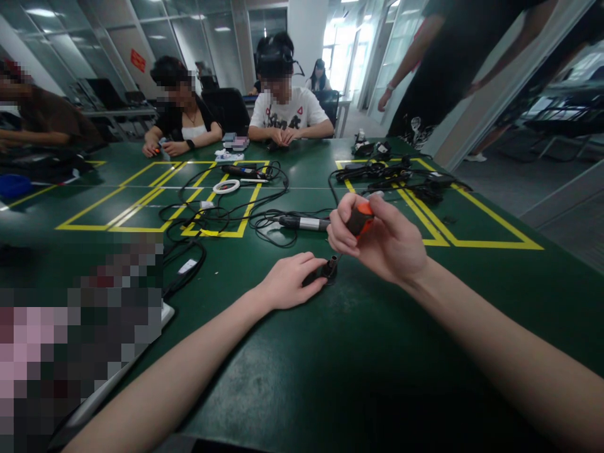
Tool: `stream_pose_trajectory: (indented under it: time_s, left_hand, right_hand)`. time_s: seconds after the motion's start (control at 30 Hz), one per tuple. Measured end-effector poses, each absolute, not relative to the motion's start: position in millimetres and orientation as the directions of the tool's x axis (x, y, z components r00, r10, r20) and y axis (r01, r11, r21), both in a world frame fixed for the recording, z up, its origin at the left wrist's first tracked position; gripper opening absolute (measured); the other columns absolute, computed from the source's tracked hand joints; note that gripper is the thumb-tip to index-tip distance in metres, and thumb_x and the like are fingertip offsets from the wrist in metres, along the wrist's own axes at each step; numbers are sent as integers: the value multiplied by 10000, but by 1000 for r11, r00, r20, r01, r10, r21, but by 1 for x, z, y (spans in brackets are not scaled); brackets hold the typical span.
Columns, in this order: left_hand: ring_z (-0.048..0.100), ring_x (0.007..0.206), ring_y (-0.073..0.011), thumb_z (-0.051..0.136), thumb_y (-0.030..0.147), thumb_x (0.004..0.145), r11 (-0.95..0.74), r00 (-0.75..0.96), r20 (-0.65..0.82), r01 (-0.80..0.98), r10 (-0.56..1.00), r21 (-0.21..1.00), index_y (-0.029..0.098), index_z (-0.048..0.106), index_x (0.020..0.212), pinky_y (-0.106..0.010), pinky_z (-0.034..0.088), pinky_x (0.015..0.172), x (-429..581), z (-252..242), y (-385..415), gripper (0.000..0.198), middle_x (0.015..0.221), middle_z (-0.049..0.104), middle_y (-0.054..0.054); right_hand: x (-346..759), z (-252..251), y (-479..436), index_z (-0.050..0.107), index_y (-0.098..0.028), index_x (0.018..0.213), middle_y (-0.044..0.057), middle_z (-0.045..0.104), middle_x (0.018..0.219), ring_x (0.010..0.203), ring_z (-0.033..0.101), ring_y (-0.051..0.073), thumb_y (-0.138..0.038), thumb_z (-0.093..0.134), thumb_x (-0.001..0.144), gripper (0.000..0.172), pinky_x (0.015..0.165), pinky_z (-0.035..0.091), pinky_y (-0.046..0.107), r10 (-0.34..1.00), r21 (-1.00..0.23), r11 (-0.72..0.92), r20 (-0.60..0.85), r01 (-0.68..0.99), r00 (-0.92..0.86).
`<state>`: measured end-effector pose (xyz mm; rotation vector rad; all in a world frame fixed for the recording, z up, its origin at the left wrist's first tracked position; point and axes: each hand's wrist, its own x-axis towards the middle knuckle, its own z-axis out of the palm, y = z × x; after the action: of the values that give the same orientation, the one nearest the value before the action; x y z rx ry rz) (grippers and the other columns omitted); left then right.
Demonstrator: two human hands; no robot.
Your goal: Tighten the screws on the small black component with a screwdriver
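My left hand rests on the green table, its thumb and fingers closed around a small black part with a short upright tube. To the right and a little higher, my right hand is raised with its fingers wrapped round the orange-and-black handle of a screwdriver. The screwdriver is above the black part and seems apart from it; its tip is hard to make out. My palm and fingers hide part of the handle.
Beyond my hands lies a black pen-shaped tool with a white band, among tangled black cables. A white ring is farther back. More black cables lie at right. A pixelated device stands lower left. People sit across the table.
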<state>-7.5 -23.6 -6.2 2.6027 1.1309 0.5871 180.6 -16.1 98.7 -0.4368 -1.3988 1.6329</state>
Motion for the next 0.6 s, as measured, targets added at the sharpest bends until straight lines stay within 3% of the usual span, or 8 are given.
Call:
stream_pose_trajectory:
  time_s: [0.13,0.3,0.43,0.6]
  left_hand:
    - [685,920,-203,542,379,1025,-666,620,253,642,743,381,188,671,1271,-314,557,835,-7,-5,-24,337,1039,702,-72]
    - [686,928,-205,544,386,1025,-668,622,253,645,741,371,187,664,1291,-315,556,836,-7,-5,-24,353,1052,703,-74]
    - [685,923,-201,543,387,1026,-667,622,251,647,742,370,193,661,1291,-313,557,830,-7,-5,-24,349,1052,704,-72]
    - [687,935,-210,544,381,1026,-669,621,258,640,740,378,187,660,1293,-325,561,840,-7,-5,-24,351,1061,706,-80]
  right_hand:
    - [180,99,-15,627,-208,680,-42,409,513,464,356,120,-724,653,908,564,509,283,298,800,-925,45,259,-376,-541]
    - [181,97,-16,621,-241,842,-83,384,490,437,297,116,-700,692,889,467,503,288,287,786,-892,34,302,-450,-540]
    - [180,99,-17,572,-231,726,-55,444,525,462,350,118,-682,744,859,500,510,308,292,808,-910,72,293,-407,-511]
    - [180,100,-16,599,-214,683,-55,360,502,446,305,108,-768,612,910,599,488,256,289,803,-921,47,266,-387,-534]
